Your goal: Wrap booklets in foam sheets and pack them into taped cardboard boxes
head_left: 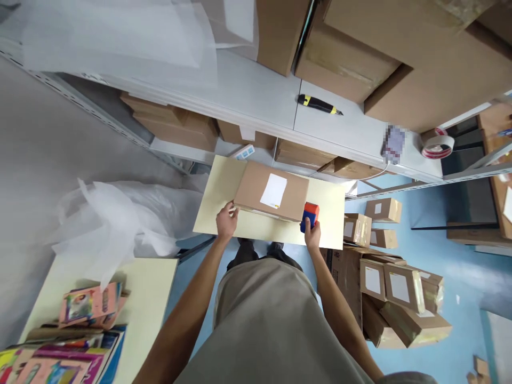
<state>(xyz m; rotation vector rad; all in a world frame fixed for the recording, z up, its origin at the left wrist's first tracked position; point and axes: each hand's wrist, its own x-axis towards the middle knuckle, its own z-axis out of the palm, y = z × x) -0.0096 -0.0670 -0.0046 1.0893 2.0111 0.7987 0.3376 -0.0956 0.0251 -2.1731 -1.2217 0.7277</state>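
A closed cardboard box with a white label on top lies slightly turned on a pale yellow tabletop in front of me. At its near left corner is my left hand, thumb and fingers curled against the cardboard edge. My right hand is wrapped round a blue and orange hand-held tool, which looks like a tape dispenser, close beside the box's right end. The hand covers part of the tool.
On the shelf ahead lie a black and yellow utility knife and a tape roll. Labelled boxes are piled on the floor at right. White packing film and booklets are at left.
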